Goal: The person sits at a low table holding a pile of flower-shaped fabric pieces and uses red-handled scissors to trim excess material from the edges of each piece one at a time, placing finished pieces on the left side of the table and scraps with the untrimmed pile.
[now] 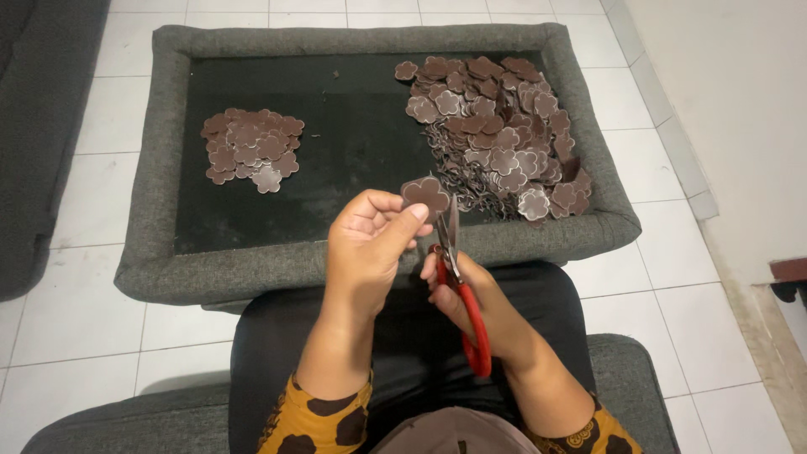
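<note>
Now the left hand (370, 244) is pinching a small brown flower-shaped leather piece (426, 193) between thumb and fingertips, holding it up just above the near edge of the grey padded tray (160, 168). The right hand (475, 294) is closing its grip around the red-handled scissors (458, 286), and the dark blades are pointing up, touching the right side of the piece.

Judging from this, the blades are standing very close to the left thumb, so a slip could nick the finger. The piece is small and held only at its edge, so it could turn in the pinch, and then the cut could go into the petal outline. If the pinch is loosening, the piece could fall on the lap or the white tiled floor (689, 277).

On the dark inside of the tray, a small flat heap of brown flower pieces (250, 150) is lying near the left edge. A much larger, untidy heap of brown flower pieces and thin offcuts (500, 126) is filling the far right corner and is reaching down to the near right edge. This larger heap is lying just behind the scissors, near the blade tips. A grey sofa (34, 151) is standing at the left of the tray.
</note>
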